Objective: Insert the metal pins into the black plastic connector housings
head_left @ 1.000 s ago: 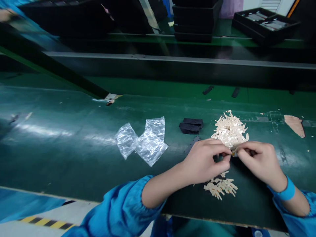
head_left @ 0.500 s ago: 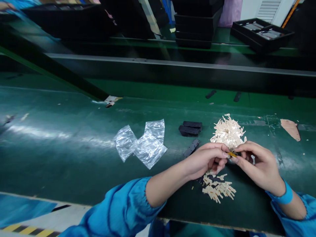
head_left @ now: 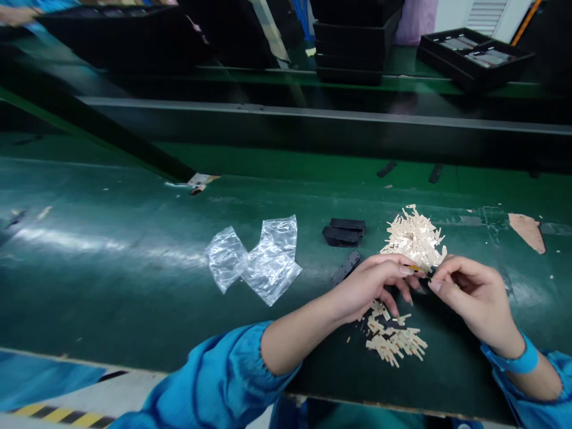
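My left hand (head_left: 373, 285) pinches a small orange-yellow strip (head_left: 414, 269) between thumb and index finger, its other fingers loosely spread. Close beside it, my right hand (head_left: 476, 295) has thumb and index finger together at a tiny dark piece (head_left: 431, 273), too small to name. Just beyond the hands is a heap of small cream-coloured flat pieces (head_left: 413, 235). Nearer to me, below the left hand, lies a smaller spread of similar cream strips (head_left: 395, 342). A dark perforated bar (head_left: 346, 267) lies by my left wrist, partly covered by it.
Black blocks (head_left: 344, 232) sit left of the heap, and clear plastic bags (head_left: 272, 262) lie farther left on the green bench (head_left: 134, 286). A slanting dark post (head_left: 134, 146) meets the bench. Stacked black trays (head_left: 351, 50) stand behind. Another person's hand (head_left: 13, 16) shows top left.
My hands have moved slightly apart. The orange strip now stays in the left fingertips, while the right fingertips have drawn back to the right with a tiny dark piece between them.
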A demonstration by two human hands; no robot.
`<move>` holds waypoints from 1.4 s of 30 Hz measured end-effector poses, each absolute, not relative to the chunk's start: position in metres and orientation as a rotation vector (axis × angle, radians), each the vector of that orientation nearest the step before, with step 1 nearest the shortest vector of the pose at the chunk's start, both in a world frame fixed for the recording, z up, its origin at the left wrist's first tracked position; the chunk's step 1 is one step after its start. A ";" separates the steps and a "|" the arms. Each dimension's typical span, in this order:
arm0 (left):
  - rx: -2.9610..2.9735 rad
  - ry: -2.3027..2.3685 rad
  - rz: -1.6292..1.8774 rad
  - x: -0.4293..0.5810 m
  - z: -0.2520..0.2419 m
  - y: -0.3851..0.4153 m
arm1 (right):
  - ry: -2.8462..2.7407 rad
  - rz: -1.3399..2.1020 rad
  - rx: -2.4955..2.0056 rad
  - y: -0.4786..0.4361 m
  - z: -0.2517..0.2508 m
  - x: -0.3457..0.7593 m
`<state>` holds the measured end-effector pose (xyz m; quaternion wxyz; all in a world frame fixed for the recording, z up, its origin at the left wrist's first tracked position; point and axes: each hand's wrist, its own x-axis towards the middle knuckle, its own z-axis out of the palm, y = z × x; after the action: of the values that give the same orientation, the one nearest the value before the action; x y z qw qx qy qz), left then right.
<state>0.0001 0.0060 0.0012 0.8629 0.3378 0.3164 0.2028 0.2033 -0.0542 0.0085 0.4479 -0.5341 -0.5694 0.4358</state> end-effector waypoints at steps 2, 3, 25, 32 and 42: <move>0.721 0.696 0.453 0.000 0.002 0.006 | -1.440 1.025 -1.339 -0.053 0.007 0.202; 0.707 0.682 0.441 0.000 0.003 0.007 | -1.456 0.989 -1.345 -0.053 0.007 0.201; 0.512 0.231 -0.175 0.001 -0.021 0.002 | -1.556 1.040 -1.075 -0.053 0.015 0.207; 0.772 0.593 0.268 0.004 -0.003 -0.001 | -1.288 1.155 -1.306 -0.053 0.014 0.205; 1.453 0.879 0.771 0.004 0.009 -0.007 | -1.211 1.135 -1.482 -0.054 0.011 0.195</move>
<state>0.0040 -0.0073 0.0086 0.5957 0.6258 0.3784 0.3320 0.1947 -0.0538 0.0109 0.4424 -0.5974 -0.4879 0.4576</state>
